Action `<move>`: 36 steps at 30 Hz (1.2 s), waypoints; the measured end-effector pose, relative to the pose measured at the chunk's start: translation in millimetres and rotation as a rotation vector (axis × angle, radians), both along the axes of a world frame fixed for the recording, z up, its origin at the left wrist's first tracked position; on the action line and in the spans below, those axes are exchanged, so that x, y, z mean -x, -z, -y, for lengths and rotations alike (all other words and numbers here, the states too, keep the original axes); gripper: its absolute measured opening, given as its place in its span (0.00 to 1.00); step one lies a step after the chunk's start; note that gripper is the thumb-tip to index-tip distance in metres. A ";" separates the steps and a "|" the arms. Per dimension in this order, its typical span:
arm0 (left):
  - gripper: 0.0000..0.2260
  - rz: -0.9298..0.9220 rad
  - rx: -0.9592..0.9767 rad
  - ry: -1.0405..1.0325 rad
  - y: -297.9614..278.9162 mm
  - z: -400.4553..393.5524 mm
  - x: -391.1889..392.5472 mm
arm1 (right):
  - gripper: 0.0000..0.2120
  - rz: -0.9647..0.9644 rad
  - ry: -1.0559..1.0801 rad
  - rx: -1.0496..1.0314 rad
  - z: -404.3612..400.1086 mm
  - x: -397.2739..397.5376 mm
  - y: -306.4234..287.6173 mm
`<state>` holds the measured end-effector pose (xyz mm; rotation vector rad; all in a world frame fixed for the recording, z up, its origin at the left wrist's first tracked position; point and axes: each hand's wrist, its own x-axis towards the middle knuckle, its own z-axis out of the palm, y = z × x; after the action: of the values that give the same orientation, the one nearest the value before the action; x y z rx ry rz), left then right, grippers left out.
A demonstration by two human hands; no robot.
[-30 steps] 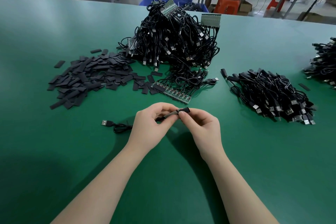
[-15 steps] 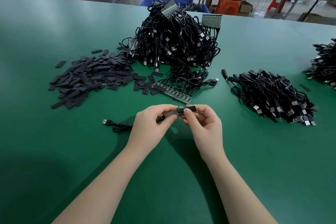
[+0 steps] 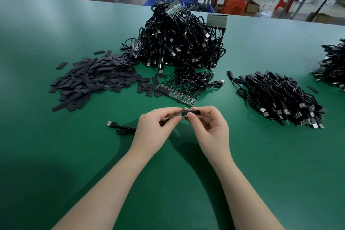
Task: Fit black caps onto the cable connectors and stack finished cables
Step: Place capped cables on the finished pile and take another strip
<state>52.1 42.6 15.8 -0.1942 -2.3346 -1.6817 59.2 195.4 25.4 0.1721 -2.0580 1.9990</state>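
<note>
My left hand (image 3: 155, 129) pinches the connector end of a black cable (image 3: 123, 129), whose USB plug trails left on the table. My right hand (image 3: 210, 127) holds a black cap (image 3: 190, 112) by thumb and fingers, level and partly over the connector tip. Loose black caps (image 3: 93, 78) lie spread at the left. A tall heap of uncapped cables (image 3: 179, 43) with small green boards rises behind my hands. A lower stack of capped cables (image 3: 280, 99) sits at the right.
A strip of green boards (image 3: 177, 95) with cables attached lies just beyond my hands. Another cable pile (image 3: 334, 65) sits at the far right edge. The green table (image 3: 56, 155) stretches around. Blue crates, orange stools and a seated person are beyond it.
The cap in my right hand has turned level and slid further over the connector held by my left hand. Both hands rose slightly.
</note>
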 end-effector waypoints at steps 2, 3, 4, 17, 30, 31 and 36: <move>0.11 0.005 -0.006 0.005 -0.4 0.1 -0.4 | 0.17 -0.023 -0.011 -0.012 0.8 -1.0 -1.6; 0.11 0.003 -0.003 0.006 -0.5 0.2 -0.6 | 0.19 -0.029 -0.017 -0.018 1.0 -1.3 -2.4; 0.11 0.000 0.000 0.008 -0.6 0.3 -0.7 | 0.19 -0.034 -0.022 -0.022 0.8 -1.4 -2.8; 0.12 -0.018 0.001 0.059 -1.7 -0.1 -2.2 | 0.08 0.071 -0.042 0.112 -1.4 1.9 0.2; 0.13 -0.063 0.032 0.064 -1.3 2.0 -1.5 | 0.05 0.107 -0.049 0.074 -4.2 4.1 4.1; 0.14 -0.064 0.031 0.067 -1.6 1.9 -1.8 | 0.05 0.103 -0.045 0.064 -4.1 3.7 4.3; 0.14 -0.071 0.035 0.045 0.2 1.8 -2.3 | 0.07 0.089 -0.035 -0.006 -3.7 3.6 4.5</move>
<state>54.4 40.8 15.6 -0.3096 -2.3251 -1.6278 55.5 199.1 20.9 0.1239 -2.1296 2.0561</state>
